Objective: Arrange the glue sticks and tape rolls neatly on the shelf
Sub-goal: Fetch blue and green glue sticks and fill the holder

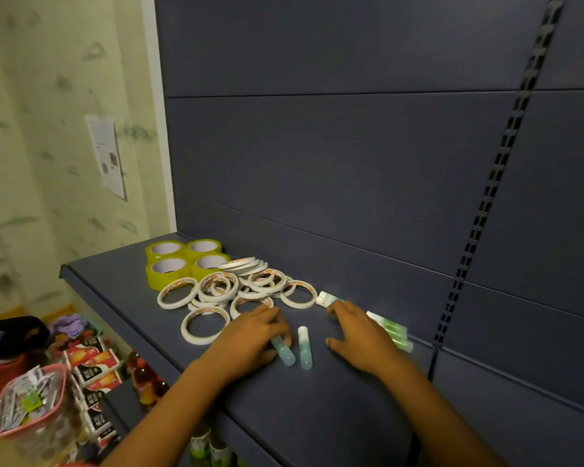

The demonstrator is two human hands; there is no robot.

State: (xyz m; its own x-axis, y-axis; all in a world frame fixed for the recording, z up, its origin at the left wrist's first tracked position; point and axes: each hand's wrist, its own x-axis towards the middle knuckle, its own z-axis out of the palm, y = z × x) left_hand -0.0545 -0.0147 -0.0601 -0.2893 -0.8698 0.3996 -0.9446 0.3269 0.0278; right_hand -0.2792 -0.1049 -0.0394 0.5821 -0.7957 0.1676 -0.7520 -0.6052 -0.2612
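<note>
Gripping glue stick [283, 352], left hand [250, 338] mid-shelf [122, 298]

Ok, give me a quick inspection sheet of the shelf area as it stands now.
Surface: dark blue shelf, goods lying loose.
Job's things: four yellow tape rolls grouped at the back left; white tape rolls in a jumbled heap; green glue sticks lying together; one blue glue stick lying loose.
Clutter: nothing seen.
Grippers: left hand grips another blue stick; right hand rests open beside the green ones.
Cables: nothing seen.
Surroundings: packaged goods below, paper notice on wall.
</note>
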